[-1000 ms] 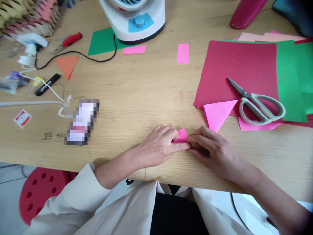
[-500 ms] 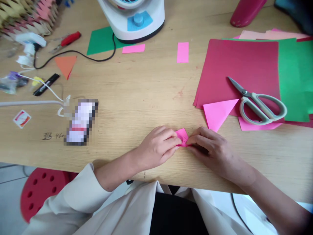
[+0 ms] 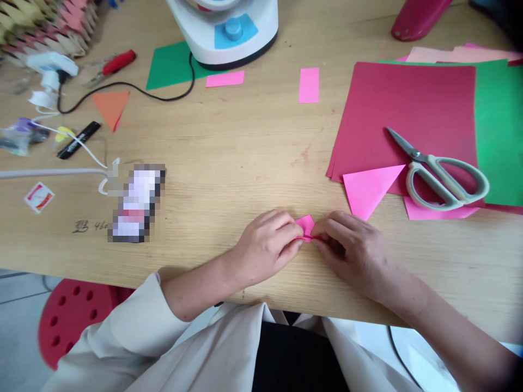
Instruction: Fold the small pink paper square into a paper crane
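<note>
Between my two hands is a small piece of folded pink paper (image 3: 305, 224), low over the front part of the table. My left hand (image 3: 269, 240) pinches its left side between thumb and fingers. On the opposite side my right hand (image 3: 347, 245) grips the paper's right edge, fingers curled. A fold runs along the near edge, and the fingertips hide both ends of it. Just beyond my right hand lies a pink paper triangle (image 3: 370, 188), partly over dark red sheets (image 3: 412, 109). Scissors (image 3: 437, 174) rest on those sheets, blades pointing away to the left.
A phone (image 3: 137, 204), blurred out, lies left of my hands near cables. White fan base (image 3: 245, 38) stands at the back by a green sheet (image 3: 167, 65). Two pink strips (image 3: 309, 85) and an orange triangle (image 3: 111, 108) lie farther off. A red stool (image 3: 75, 316) is below the table edge.
The near edge of the small pink paper now stands folded up between my fingertips, where it lay flatter before. Both hands stay in nearly the same place; the view shifts slightly.
</note>
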Demonstrator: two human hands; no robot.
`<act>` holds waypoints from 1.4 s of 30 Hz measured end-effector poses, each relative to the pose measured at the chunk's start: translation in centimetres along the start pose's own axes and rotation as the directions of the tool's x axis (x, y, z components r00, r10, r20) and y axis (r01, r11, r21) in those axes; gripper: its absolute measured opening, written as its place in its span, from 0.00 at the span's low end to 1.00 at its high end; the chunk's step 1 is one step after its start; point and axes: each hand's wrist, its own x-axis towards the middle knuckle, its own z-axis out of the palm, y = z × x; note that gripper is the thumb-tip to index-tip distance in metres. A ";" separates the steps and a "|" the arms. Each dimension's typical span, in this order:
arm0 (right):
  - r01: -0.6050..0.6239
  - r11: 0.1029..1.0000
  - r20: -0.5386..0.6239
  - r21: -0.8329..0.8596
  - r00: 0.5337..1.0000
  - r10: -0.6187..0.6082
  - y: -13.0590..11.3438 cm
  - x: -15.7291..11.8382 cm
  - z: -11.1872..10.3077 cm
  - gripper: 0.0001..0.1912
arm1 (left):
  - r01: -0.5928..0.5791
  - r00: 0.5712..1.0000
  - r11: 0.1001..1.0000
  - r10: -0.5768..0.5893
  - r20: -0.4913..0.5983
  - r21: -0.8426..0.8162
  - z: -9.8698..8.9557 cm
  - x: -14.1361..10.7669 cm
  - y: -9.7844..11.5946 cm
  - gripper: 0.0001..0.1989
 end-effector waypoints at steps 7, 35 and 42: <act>0.007 0.998 -0.022 -0.061 1.000 -0.008 0.1 0.1 0.2 0.08 | 0.002 0.999 0.996 -0.005 0.033 0.092 0.0 0.1 0.1 0.04; 0.157 0.986 0.099 0.061 0.982 -0.162 1.5 -1.4 -1.7 0.13 | -0.289 0.951 0.906 0.234 0.201 0.310 -1.5 -2.8 0.9 0.19; 0.448 0.855 0.242 -0.261 0.888 -0.391 0.9 -1.8 -2.5 0.17 | -0.284 0.952 0.907 0.227 0.207 0.312 -1.5 -3.0 0.9 0.19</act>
